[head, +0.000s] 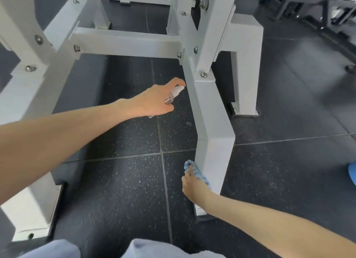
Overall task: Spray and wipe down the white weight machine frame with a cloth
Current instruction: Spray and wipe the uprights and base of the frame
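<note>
No legible text or labels.

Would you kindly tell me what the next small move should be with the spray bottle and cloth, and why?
Probably press the nozzle of the spray bottle with the left hand: it points at the white frame leg from close by, while the right hand holds the blue cloth against the leg lower down, ready to wipe upward once the surface is wet.

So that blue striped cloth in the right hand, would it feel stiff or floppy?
Probably floppy: the blue-and-white cloth bunches into folds under the right hand. Likely light, since that hand alone pins it against the white frame leg. It looks soft, so hardly fragile.
</note>
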### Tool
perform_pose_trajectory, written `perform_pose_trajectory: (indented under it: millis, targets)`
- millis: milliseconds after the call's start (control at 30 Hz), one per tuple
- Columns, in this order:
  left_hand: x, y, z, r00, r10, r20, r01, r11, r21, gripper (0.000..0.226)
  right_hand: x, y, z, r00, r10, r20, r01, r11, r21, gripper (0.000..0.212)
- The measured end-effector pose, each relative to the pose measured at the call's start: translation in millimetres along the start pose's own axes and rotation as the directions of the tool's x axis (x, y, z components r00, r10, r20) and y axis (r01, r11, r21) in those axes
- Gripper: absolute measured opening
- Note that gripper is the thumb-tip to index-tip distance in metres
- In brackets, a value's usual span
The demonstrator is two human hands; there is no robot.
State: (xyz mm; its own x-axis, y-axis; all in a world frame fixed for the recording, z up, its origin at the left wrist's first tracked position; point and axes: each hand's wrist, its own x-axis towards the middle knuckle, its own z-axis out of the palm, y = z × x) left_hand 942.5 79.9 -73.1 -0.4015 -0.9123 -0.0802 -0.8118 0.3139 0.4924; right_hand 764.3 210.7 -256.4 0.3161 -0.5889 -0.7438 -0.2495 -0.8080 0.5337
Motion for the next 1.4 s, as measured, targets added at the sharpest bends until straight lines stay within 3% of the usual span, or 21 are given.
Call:
perform_pose_trajectory:
  millis: [67, 100, 167, 200, 233, 300, 367, 400, 467, 567, 667, 733, 867, 967, 1033, 1133, 1200, 1267, 1333, 1400]
  targets:
    - [1, 3, 1, 1.000, 0.007, -0.016, -0.007, 1.000, -0.002, 0.066, -11, 28, -12, 0.986, 0.064, -0.156, -0.038, 0.986, 0.164, 0.024]
    - [3, 4, 1, 1.000, 0.010, -0.027, -0.010, 1.000, -0.010, 0.066, -18, 52, -20, 0.941, 0.147, -0.305, -0.077, 0.970, 0.232, 0.025]
    - [7, 5, -3, 0.998, 0.008, -0.059, -0.010, 0.999, -0.041, 0.066, -34, 116, -41, 0.740, 0.342, -0.579, -0.074, 0.897, 0.435, 0.029]
    - [11, 5, -6, 0.997, 0.004, -0.076, -0.008, 0.999, -0.053, 0.066, -39, 150, -47, 0.631, 0.446, -0.635, -0.014, 0.825, 0.566, 0.032]
    - [15, 4, -10, 0.996, -0.003, -0.092, -0.003, 0.998, -0.067, 0.065, -40, 181, -47, 0.574, 0.548, -0.609, 0.057, 0.715, 0.697, 0.033]
    - [24, 4, -16, 0.994, -0.014, -0.109, 0.002, 0.994, -0.110, 0.063, -37, 226, -37, 0.610, 0.625, -0.487, 0.218, 0.458, 0.862, 0.037]
    - [29, 4, -17, 0.994, -0.013, -0.108, -0.001, 0.991, -0.134, 0.062, -28, 243, -26, 0.614, 0.674, -0.410, 0.337, 0.246, 0.909, 0.039]
    - [30, 5, -16, 0.995, -0.009, -0.098, -0.004, 0.991, -0.133, 0.062, -25, 244, -24, 0.605, 0.706, -0.369, 0.360, 0.171, 0.917, 0.039]
    - [33, 8, -14, 0.997, 0.006, -0.071, -0.015, 0.992, -0.126, 0.063, -26, 235, -17, 0.576, 0.751, -0.323, 0.358, 0.123, 0.925, 0.038]
    - [32, 14, -8, 0.999, 0.029, -0.037, -0.034, 0.990, -0.140, 0.063, -56, 202, 4, 0.544, 0.708, -0.451, 0.439, 0.218, 0.872, 0.037]
    - [27, 17, 2, 0.997, 0.073, 0.019, -0.070, 0.991, -0.113, 0.065, -70, 187, 17, 0.602, 0.616, -0.508, 0.447, 0.267, 0.854, 0.039]
    - [25, 21, 10, 0.991, 0.110, 0.073, -0.104, 0.991, -0.081, 0.065, -65, 184, 13, 0.523, 0.657, -0.543, 0.438, 0.339, 0.833, 0.035]
    - [26, 23, 11, 0.988, 0.137, 0.067, -0.131, 0.987, -0.087, 0.063, -60, 148, 26, 0.253, 0.575, -0.778, 0.390, 0.675, 0.626, 0.032]
    - [27, 24, 9, 0.992, 0.116, 0.056, -0.107, 0.983, -0.146, 0.063, -56, 111, 46, 0.166, 0.516, -0.840, 0.096, 0.840, 0.535, 0.037]
    - [27, 23, 9, 0.992, 0.106, 0.063, -0.097, 0.986, -0.136, 0.064, -49, 84, 64, 0.262, 0.382, -0.886, -0.085, 0.924, 0.373, 0.050]
    - [27, 23, 4, 0.994, 0.102, 0.043, -0.096, 0.988, -0.122, 0.066, -41, 34, 106, 0.607, 0.024, -0.794, 0.002, 0.999, 0.032, 0.084]
    - [29, 24, 0, 0.995, 0.096, 0.010, -0.094, 0.987, -0.134, 0.066, -40, 11, 119, 0.717, -0.028, -0.696, 0.000, 0.999, -0.041, 0.091]
    - [29, 25, -2, 0.996, 0.084, -0.012, -0.085, 0.984, -0.155, 0.065, -37, 8, 122, 0.711, -0.077, -0.699, -0.005, 0.993, -0.114, 0.085]
    - [29, 28, -4, 0.995, 0.095, -0.014, -0.096, 0.983, -0.155, 0.065, -39, 28, 115, 0.602, -0.125, -0.788, 0.023, 0.990, -0.140, 0.078]
    - [30, 32, -6, 0.993, 0.112, -0.025, -0.115, 0.981, -0.158, 0.064, -50, 68, 94, 0.497, 0.001, -0.868, -0.026, 1.000, -0.014, 0.078]
